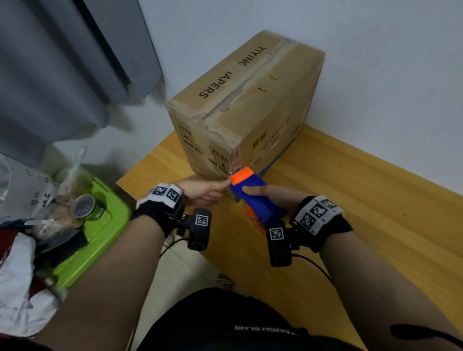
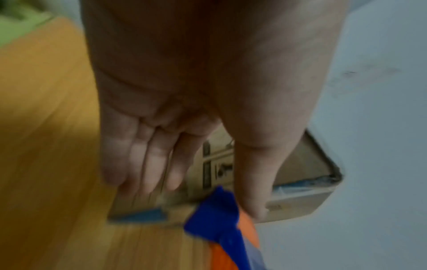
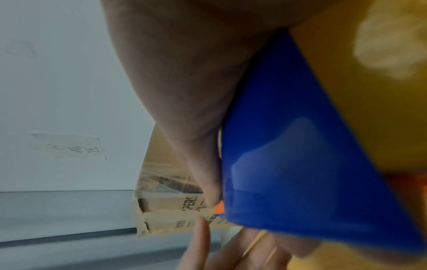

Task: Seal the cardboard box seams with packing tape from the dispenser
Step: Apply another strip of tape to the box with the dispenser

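Cardboard box (image 1: 242,105) stood on table (image 1: 372,200) at 12 o'clock against wall (image 1: 368,48); tape dispenser (image 1: 253,195) held at its near corner; bin (image 1: 96,237) at 9 o'clock; curtain (image 1: 56,56) at 10 o'clock.

You are in a lived-in room of a home: a grey curtain (image 1: 56,56) hangs beside a plain white wall (image 1: 367,61). A wooden table (image 1: 372,211) stands against it, and a green bin (image 1: 96,232) holds crumpled bags and household clutter.

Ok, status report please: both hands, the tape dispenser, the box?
Right hand grips tape dispenser at cardboard box near corner. Left hand open, fingers straight by dispenser's orange head. Nothing blocking.
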